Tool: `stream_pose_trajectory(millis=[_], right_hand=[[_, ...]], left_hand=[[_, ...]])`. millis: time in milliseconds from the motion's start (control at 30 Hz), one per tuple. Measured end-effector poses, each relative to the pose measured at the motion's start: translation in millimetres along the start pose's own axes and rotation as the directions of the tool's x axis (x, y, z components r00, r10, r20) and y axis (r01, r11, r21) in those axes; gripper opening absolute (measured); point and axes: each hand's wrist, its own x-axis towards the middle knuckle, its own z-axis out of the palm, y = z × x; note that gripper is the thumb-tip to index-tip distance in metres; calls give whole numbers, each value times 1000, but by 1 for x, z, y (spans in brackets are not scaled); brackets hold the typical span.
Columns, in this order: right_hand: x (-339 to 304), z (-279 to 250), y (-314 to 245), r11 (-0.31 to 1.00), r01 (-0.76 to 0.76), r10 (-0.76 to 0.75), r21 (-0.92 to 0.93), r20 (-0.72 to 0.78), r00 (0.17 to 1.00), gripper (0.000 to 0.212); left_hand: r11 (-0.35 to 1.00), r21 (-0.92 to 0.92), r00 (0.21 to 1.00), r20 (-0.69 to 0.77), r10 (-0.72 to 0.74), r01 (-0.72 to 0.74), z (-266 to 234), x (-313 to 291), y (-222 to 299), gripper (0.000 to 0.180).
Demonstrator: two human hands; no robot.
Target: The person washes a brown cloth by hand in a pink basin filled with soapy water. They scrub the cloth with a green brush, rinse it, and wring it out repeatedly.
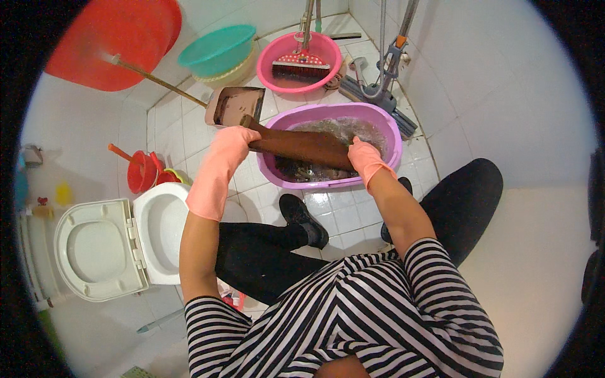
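Observation:
My left hand (239,140), in a long salmon-pink rubber glove, is closed on the left end of a long dark-brown piece (299,145), smooth and wider toward the right. I cannot make out its exact kind. My right hand (367,157), gloved alike, grips its right end with the thumb on top. The piece slants down to the right over an oval purple tub (394,135). Foamy water (353,126) shows behind it, and dark wet matter lies in the water on the near side.
A pink basin (334,47) holds a broom head (301,66). Nearby are a dustpan (234,107), a flat mop (391,104), a teal basin (217,50) and a large red basin (113,44). A toilet (157,227) with raised seat stands left, beside a red scoop (142,173).

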Motion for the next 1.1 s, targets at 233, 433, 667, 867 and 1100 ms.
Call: stream_pose_trajectory(millis=[233, 433, 667, 867, 1100], right_hand=[[-89, -82, -84, 765, 91, -156, 638, 46, 987, 55], [-128, -89, -146, 723, 53, -155, 689, 86, 984, 58], [-145, -116, -83, 963, 200, -248, 181, 300, 921, 48], [-200, -216, -17, 978, -122, 92, 169, 172, 981, 46], [-186, -210, -46, 925, 11, -17, 380, 12, 1000, 53]], left_hand=[[974, 194, 988, -75, 135, -119, -38, -7, 1, 24], [758, 421, 774, -176, 608, -499, 5, 51, 57, 9], [705, 308, 701, -145, 699, -639, 95, 81, 117, 28], [951, -238, 819, -574, 27, -198, 110, 84, 122, 80], [730, -517, 849, -12, -529, 448, 197, 54, 47, 76]])
